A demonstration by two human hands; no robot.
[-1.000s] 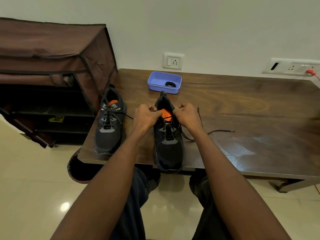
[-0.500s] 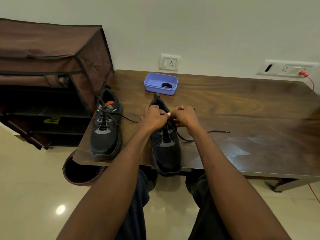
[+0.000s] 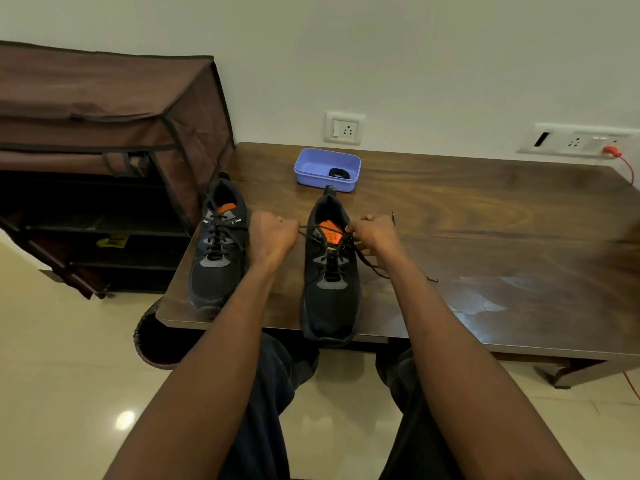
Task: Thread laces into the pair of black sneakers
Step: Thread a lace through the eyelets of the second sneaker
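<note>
Black mesh sneakers with orange insoles stand side by side, toes toward the viewer, at the near edge of the dark wooden surface (image 3: pixel 485 209). The left-hand black sneaker (image 3: pixel 217 251) appears fully laced, its cord crossing up to the top eyelets, though whether it is tied cannot be told. The right-hand black sneaker (image 3: pixel 330 271) is laced through the lower eyelets; judged from this, only its uppermost rows and any knot remain. The left hand (image 3: pixel 272 237), fingers curled, pinches one end of the thin black lace (image 3: pixel 311 230) and draws it taut to the side, between the two shoes. The right hand (image 3: pixel 372 235), likewise curled, grips the other run of lace at the shoe's upper edge; slack from it trails across the surface to the right. A shallow lavender plastic tray (image 3: pixel 327 160) sits just behind the right-hand sneaker, near the wall, holding a single small black ring-shaped item (image 3: pixel 338 172) whose identity is unclear. A brown fabric shoe rack (image 3: pixel 104 109) stands beside the surface, its dark shelves showing a yellow item, otherwise too dim to read.
</note>
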